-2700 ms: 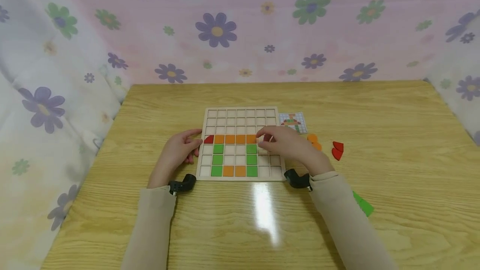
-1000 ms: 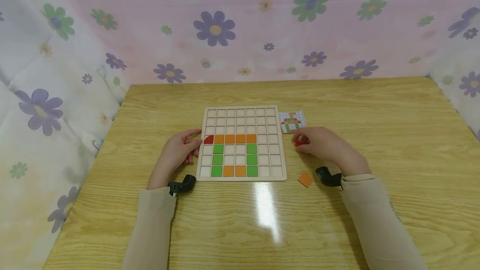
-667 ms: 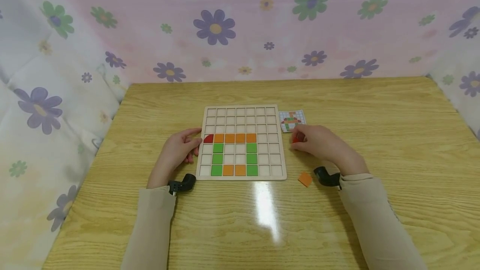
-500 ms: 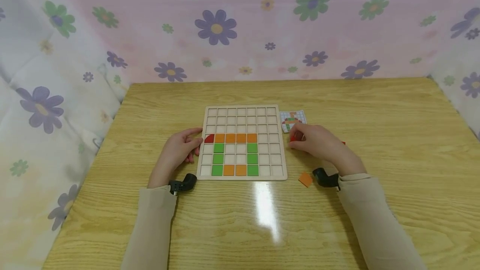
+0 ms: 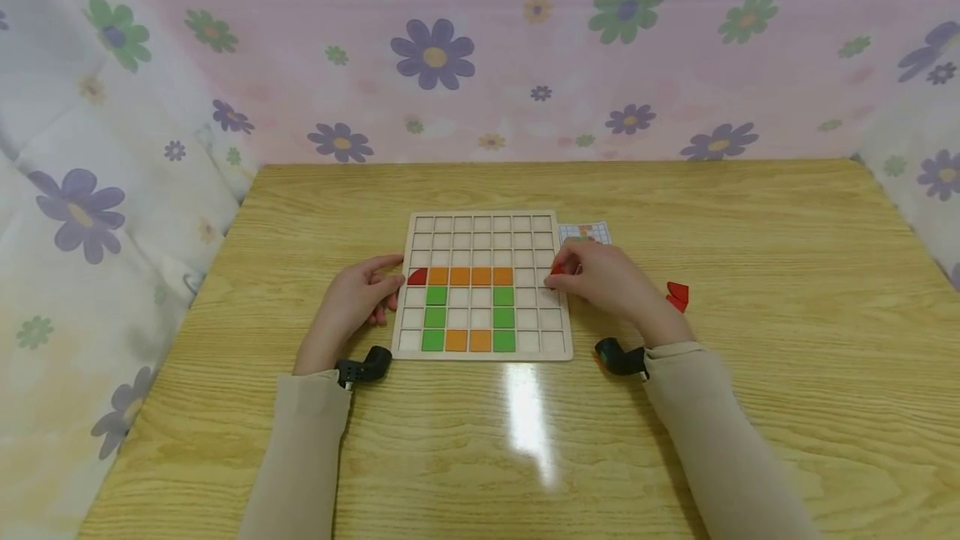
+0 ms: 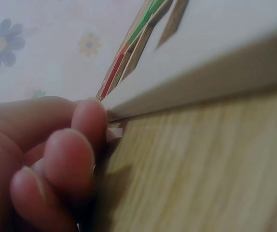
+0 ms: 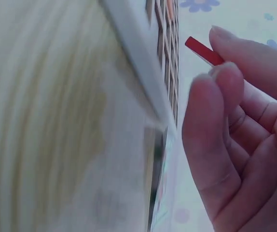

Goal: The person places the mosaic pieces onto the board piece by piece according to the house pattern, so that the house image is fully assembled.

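Your right hand (image 5: pixel 603 277) pinches a red tile (image 7: pixel 202 50); your relaxed left hand (image 5: pixel 356 294) touches the grid board (image 5: pixel 482 242), partly filled; two red pieces (image 5: pixel 678 292) lie unplaced.

Pale wooden grid board (image 5: pixel 482 241), flat, partly filled: orange squares (image 5: pixel 482 277), green squares (image 5: pixel 503 296), one round-edged red tile (image 5: pixel 417 277) in left column. Left hand (image 5: pixel 356 294) touches left edge. Right hand (image 5: pixel 603 277) pinches thin red piece (image 7: pixel 202 50), tilted, over right side.

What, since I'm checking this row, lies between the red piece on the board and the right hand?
Four orange squares, then bare board cells, as the head view shows.
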{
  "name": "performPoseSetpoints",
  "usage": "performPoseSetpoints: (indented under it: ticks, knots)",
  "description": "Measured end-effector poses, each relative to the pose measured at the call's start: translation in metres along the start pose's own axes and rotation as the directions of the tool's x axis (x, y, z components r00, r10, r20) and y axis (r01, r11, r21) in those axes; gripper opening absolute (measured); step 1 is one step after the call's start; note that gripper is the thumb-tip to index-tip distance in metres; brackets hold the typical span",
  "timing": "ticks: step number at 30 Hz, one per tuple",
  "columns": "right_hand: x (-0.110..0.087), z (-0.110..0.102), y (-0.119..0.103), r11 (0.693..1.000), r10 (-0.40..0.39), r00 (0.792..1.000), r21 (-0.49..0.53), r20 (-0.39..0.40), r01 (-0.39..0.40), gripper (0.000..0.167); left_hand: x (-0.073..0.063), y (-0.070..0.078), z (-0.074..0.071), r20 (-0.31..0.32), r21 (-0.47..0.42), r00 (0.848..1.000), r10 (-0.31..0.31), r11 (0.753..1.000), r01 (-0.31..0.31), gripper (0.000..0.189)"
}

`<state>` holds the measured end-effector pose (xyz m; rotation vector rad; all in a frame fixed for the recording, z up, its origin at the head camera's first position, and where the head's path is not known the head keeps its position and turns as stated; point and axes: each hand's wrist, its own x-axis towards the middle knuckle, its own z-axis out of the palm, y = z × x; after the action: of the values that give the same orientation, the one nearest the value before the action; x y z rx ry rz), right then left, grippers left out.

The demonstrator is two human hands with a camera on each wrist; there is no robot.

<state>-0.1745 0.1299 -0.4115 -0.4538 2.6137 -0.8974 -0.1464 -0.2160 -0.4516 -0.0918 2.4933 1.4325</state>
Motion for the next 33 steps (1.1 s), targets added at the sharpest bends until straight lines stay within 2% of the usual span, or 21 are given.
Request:
performPoseSetpoints:
  ticks: [5,8,10,14,17,25,29,33]
  knots:
    - [0.009,0.005,-0.008,0.995,0.006,1.000,0.100,0.003,-0.007,0.025,0.000,0.000,0.000,-0.001,-0.015,1.000,0.005,1.000,-0.005,0.039]
    - [0.013,0.007,-0.012,0.992,-0.002,1.000,0.126,0.001,0.002,0.023,0.000,-0.001,0.000,-0.003,-0.019,1.000,-0.002,1.000,0.002,0.040]
    - [0.016,0.009,-0.015,0.995,-0.014,1.000,0.101,0.000,0.014,0.021,-0.001,-0.002,0.000,-0.003,-0.016,1.000,-0.008,1.000,0.008,0.040]
    - [0.019,0.012,-0.018,0.999,-0.045,0.999,-0.025,-0.030,0.044,0.021,0.000,-0.004,-0.001,-0.004,-0.008,1.000,-0.010,1.000,0.010,0.041]
    - [0.019,0.013,-0.019,0.996,-0.036,0.998,-0.079,-0.046,0.032,0.021,-0.001,-0.004,-0.001,-0.006,-0.005,1.000,-0.007,1.000,0.007,0.041]
    - [0.017,0.012,-0.017,0.997,-0.041,0.996,-0.073,-0.079,0.036,0.022,0.000,-0.002,0.000,-0.001,-0.003,1.000,-0.007,1.000,0.007,0.040]
    - [0.016,0.012,-0.018,0.995,-0.070,0.996,-0.074,-0.047,0.066,0.025,0.001,-0.002,0.001,-0.003,0.009,1.000,-0.012,1.000,0.012,0.040]
    - [0.017,0.015,-0.019,0.995,-0.064,0.998,-0.075,-0.020,0.062,0.023,0.002,-0.001,0.000,-0.001,0.019,1.000,-0.014,1.000,0.014,0.041]
